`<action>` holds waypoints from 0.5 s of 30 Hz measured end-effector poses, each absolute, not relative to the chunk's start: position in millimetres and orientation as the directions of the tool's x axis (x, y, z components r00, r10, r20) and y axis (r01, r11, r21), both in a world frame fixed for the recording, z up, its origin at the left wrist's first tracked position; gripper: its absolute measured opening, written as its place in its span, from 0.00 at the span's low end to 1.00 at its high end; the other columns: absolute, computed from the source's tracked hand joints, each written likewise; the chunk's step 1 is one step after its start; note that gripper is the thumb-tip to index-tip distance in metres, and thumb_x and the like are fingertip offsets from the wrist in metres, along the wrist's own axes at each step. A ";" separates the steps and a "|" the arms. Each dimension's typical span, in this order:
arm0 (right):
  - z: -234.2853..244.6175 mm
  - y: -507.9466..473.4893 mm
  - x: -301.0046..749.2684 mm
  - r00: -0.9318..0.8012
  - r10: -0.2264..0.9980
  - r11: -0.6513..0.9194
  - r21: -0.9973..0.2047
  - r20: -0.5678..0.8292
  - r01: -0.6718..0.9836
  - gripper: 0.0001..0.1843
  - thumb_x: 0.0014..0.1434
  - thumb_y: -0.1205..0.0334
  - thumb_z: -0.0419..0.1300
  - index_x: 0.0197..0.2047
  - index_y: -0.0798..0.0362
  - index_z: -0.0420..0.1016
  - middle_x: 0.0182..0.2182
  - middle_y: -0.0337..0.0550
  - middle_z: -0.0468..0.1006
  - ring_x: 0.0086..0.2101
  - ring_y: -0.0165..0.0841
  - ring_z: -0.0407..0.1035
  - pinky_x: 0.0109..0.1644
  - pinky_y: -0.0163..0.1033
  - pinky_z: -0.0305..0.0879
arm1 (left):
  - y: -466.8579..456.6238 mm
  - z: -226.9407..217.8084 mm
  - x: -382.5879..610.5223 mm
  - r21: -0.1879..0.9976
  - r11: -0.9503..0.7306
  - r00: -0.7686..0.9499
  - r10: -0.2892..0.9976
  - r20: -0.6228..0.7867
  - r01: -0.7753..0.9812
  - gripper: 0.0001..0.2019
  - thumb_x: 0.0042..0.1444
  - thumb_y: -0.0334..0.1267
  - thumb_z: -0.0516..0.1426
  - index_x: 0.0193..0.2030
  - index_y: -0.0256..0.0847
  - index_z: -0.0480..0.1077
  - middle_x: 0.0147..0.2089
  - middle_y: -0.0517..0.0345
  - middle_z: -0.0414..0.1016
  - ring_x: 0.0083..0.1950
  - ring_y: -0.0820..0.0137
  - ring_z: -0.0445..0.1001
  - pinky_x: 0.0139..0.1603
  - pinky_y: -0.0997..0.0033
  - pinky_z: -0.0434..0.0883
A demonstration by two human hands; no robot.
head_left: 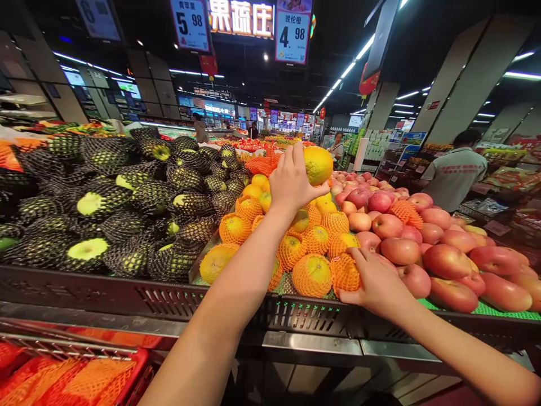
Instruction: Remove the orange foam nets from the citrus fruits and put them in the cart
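My left hand (291,177) is raised over the orange pile, its fingers wrapped round a bare yellow-orange orange (318,165). Low at the front of the display, my right hand (374,282) has its thumb and fingers closed round an orange in an orange foam net (346,273). Beside it sits another netted orange (313,275). More oranges lie between and behind my arms, some in foam nets and some bare; my left forearm hides part of them.
Green apples (91,203) in black foam nets fill the left side; red apples (401,250) lie on the right. A black slatted rim (304,316) runs along the front. A red basket (137,372) holds orange nets at lower left. Another person (456,169) stands at right.
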State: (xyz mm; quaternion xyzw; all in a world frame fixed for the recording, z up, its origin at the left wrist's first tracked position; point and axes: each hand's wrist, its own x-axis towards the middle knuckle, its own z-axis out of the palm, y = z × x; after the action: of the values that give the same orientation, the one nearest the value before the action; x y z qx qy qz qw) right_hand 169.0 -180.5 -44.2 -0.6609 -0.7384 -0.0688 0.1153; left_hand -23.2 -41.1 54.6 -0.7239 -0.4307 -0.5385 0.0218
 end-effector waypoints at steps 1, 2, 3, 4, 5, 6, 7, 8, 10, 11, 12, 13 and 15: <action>-44.3 -180.7 165.2 -0.093 0.961 0.092 0.018 0.262 0.996 0.40 0.45 0.47 0.71 0.58 0.55 0.70 0.58 0.66 0.71 0.50 0.58 0.73 0.46 0.55 0.72 | -41.2 54.4 -22.9 0.421 -0.620 0.040 0.591 0.806 0.662 0.44 0.47 0.44 0.69 0.69 0.37 0.58 0.65 0.38 0.64 0.69 0.44 0.61 0.67 0.54 0.67; -43.4 -180.4 161.9 -0.099 0.961 0.078 0.092 0.259 0.993 0.40 0.44 0.46 0.72 0.57 0.56 0.71 0.58 0.67 0.71 0.51 0.59 0.72 0.46 0.56 0.72 | -41.4 54.2 -22.6 0.413 -0.611 0.031 0.583 0.812 0.675 0.43 0.48 0.44 0.69 0.69 0.36 0.58 0.65 0.38 0.65 0.68 0.45 0.61 0.67 0.54 0.67; -41.7 -179.5 159.7 -0.123 0.961 0.084 0.162 0.248 0.983 0.39 0.44 0.45 0.72 0.56 0.56 0.73 0.57 0.67 0.71 0.52 0.60 0.71 0.48 0.58 0.71 | -41.6 54.0 -22.3 0.406 -0.602 0.021 0.576 0.817 0.688 0.43 0.49 0.44 0.68 0.69 0.36 0.58 0.65 0.38 0.65 0.68 0.45 0.61 0.66 0.54 0.67; -38.7 -177.9 158.7 -0.162 0.961 0.112 0.219 0.225 0.969 0.39 0.44 0.45 0.72 0.55 0.57 0.74 0.56 0.67 0.72 0.54 0.61 0.69 0.52 0.60 0.69 | -41.8 53.8 -22.1 0.401 -0.591 0.010 0.569 0.822 0.700 0.42 0.50 0.44 0.68 0.70 0.37 0.58 0.65 0.39 0.65 0.68 0.46 0.62 0.66 0.54 0.68; -34.4 -175.4 159.2 -0.209 0.960 0.159 0.253 0.184 0.954 0.38 0.45 0.44 0.72 0.55 0.58 0.74 0.55 0.66 0.72 0.56 0.61 0.68 0.56 0.62 0.66 | -42.0 53.7 -21.9 0.396 -0.580 -0.001 0.563 0.826 0.712 0.42 0.51 0.45 0.67 0.70 0.38 0.57 0.65 0.40 0.65 0.68 0.46 0.62 0.65 0.54 0.68; -28.3 -172.1 161.2 -0.256 0.958 0.217 0.262 0.126 0.940 0.38 0.46 0.43 0.71 0.55 0.58 0.74 0.55 0.65 0.73 0.58 0.61 0.66 0.59 0.63 0.64 | -42.2 53.6 -21.8 0.393 -0.568 -0.013 0.557 0.830 0.723 0.42 0.51 0.45 0.67 0.70 0.39 0.57 0.65 0.40 0.65 0.68 0.46 0.62 0.65 0.54 0.69; -20.1 -167.8 164.8 -0.302 0.952 0.282 0.245 0.047 0.928 0.39 0.46 0.41 0.71 0.55 0.58 0.74 0.55 0.64 0.73 0.58 0.60 0.66 0.61 0.63 0.63 | -42.5 53.6 -22.0 0.390 -0.557 -0.024 0.552 0.834 0.733 0.41 0.52 0.45 0.66 0.71 0.40 0.57 0.65 0.41 0.66 0.68 0.46 0.62 0.64 0.53 0.70; -9.8 -162.5 169.6 -0.338 0.941 0.337 0.206 -0.030 0.919 0.40 0.45 0.39 0.72 0.55 0.57 0.74 0.55 0.63 0.73 0.58 0.60 0.66 0.61 0.62 0.64 | -42.6 53.7 -22.4 0.388 -0.546 -0.034 0.548 0.836 0.743 0.41 0.53 0.46 0.66 0.71 0.42 0.57 0.65 0.41 0.66 0.67 0.46 0.62 0.63 0.53 0.70; 16.6 -148.6 181.1 -0.384 0.914 0.398 0.107 -0.131 0.911 0.43 0.37 0.34 0.74 0.50 0.54 0.76 0.50 0.58 0.76 0.53 0.58 0.70 0.56 0.60 0.68 | -42.6 54.2 -23.7 0.389 -0.524 -0.050 0.548 0.835 0.757 0.40 0.53 0.46 0.66 0.70 0.44 0.58 0.64 0.42 0.66 0.67 0.46 0.62 0.61 0.52 0.71; 31.3 -140.1 186.6 -0.386 0.919 0.391 0.053 -0.084 0.919 0.43 0.37 0.31 0.73 0.48 0.54 0.76 0.48 0.56 0.77 0.49 0.56 0.72 0.53 0.59 0.70 | -42.3 54.4 -24.5 0.389 -0.515 -0.054 0.550 0.833 0.764 0.39 0.53 0.45 0.66 0.70 0.44 0.59 0.64 0.42 0.66 0.66 0.46 0.62 0.60 0.52 0.72; 45.6 -130.3 191.2 -0.364 0.929 0.365 0.010 0.062 0.931 0.42 0.41 0.29 0.70 0.48 0.54 0.75 0.45 0.55 0.77 0.47 0.55 0.73 0.51 0.58 0.71 | -41.9 54.6 -25.3 0.387 -0.508 -0.051 0.555 0.831 0.770 0.39 0.52 0.45 0.66 0.70 0.45 0.60 0.63 0.42 0.66 0.66 0.46 0.62 0.59 0.52 0.72; 58.3 -119.5 194.5 -0.365 0.907 0.381 -0.042 0.208 0.924 0.42 0.44 0.29 0.69 0.50 0.53 0.74 0.46 0.55 0.77 0.48 0.54 0.72 0.52 0.58 0.71 | -41.3 54.7 -25.7 0.382 -0.506 -0.040 0.562 0.826 0.773 0.38 0.52 0.45 0.66 0.69 0.45 0.60 0.63 0.42 0.67 0.66 0.46 0.62 0.58 0.53 0.72; 74.4 -95.4 196.2 -0.351 0.821 0.451 -0.132 0.450 0.883 0.47 0.43 0.30 0.70 0.57 0.52 0.70 0.53 0.56 0.75 0.54 0.55 0.70 0.57 0.59 0.69 | -40.1 54.1 -25.3 0.371 -0.515 0.006 0.589 0.808 0.773 0.40 0.50 0.46 0.67 0.68 0.44 0.60 0.61 0.42 0.69 0.65 0.47 0.63 0.57 0.53 0.72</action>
State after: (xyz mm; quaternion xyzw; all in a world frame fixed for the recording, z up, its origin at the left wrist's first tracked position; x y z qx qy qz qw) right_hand 196.2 -95.4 74.4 -0.5199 -0.8193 -0.0665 0.2323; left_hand -25.3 -40.1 54.1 -0.7034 -0.4841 -0.5127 0.0895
